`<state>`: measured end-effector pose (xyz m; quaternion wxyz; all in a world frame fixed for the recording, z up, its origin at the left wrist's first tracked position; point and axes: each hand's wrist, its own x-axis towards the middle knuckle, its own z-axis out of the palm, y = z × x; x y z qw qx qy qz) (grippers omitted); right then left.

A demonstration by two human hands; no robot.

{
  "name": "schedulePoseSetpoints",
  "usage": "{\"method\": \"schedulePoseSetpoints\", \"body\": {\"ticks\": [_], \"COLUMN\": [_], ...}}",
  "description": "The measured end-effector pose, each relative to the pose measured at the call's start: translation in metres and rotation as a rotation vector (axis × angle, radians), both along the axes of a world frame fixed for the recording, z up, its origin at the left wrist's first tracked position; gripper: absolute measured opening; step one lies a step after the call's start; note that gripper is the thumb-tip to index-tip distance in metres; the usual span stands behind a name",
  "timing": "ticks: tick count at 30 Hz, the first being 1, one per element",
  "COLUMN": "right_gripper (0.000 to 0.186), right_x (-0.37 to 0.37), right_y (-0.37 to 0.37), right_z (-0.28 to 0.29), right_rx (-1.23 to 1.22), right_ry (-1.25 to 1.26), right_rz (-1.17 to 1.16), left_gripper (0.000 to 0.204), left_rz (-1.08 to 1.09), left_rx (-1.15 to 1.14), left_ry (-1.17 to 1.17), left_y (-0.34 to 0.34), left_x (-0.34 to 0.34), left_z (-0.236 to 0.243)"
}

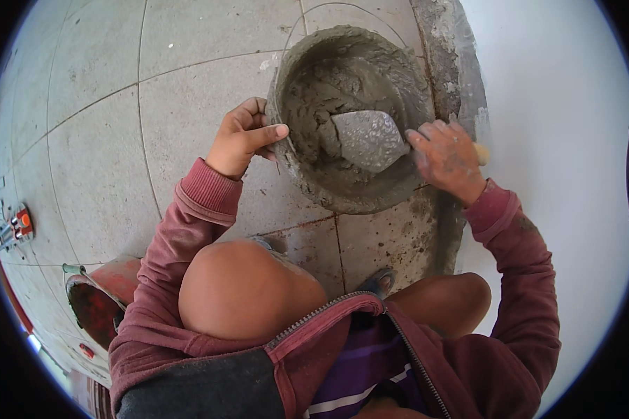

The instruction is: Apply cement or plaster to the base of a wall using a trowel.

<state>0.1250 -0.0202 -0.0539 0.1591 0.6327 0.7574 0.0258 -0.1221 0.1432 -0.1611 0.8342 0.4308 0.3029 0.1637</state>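
Observation:
A round bucket (pixel 291 183) coated in grey mortar stands on the tiles in front of me. Wet mortar (pixel 311 91) lines its walls and lies inside. My left hand (pixel 247 136) grips the bucket's left rim, thumb over the edge and fingers on the outer side. In my right hand (pixel 449 155) is a trowel (pixel 370 138), its yellowish handle end sticking out behind my fist. The broad metal blade, smeared with mortar, lies over the mortar inside the bucket. The bucket's thin wire handle (pixel 350 5) is swung up at the far side.
A white wall (pixel 545 140) rises on the right, with a rough cement strip (pixel 446 63) along its foot. A red bucket (pixel 115 279) lies tipped at my lower left. Farther left, a tool with orange parts (pixel 17 227) rests on the tiled floor (pixel 189 91).

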Motion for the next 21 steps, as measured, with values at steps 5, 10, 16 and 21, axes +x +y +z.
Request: {"method": "schedulePoseSetpoints", "body": {"ticks": [5,10,16,21], "right_gripper": [0.028,0.031,0.025,0.022], "right_x": [-0.01,0.001,0.035,0.073], "right_y": [-0.008,-0.025,-0.043,-0.088], "right_z": [-0.028,-0.029,0.012,0.061], "right_rx": [-0.039,0.006,0.072,0.092], "right_ry": [0.354,0.558,0.806,0.759], "right_rz": [-0.096,-0.262,-0.478,-0.826], "left_gripper": [0.021,0.018,0.02,0.036], "left_rz": [-0.031,-0.071,-0.136,-0.258], "left_rx": [-0.022,-0.163,-0.124,-0.092], "left_ry": [-0.084,-0.181,-0.148,-0.099], "left_y": [0.002,0.007,0.015,0.027], "left_x": [-0.003,-0.004,-0.007,0.002], "left_z": [-0.009,-0.013,-0.017,-0.008]}}
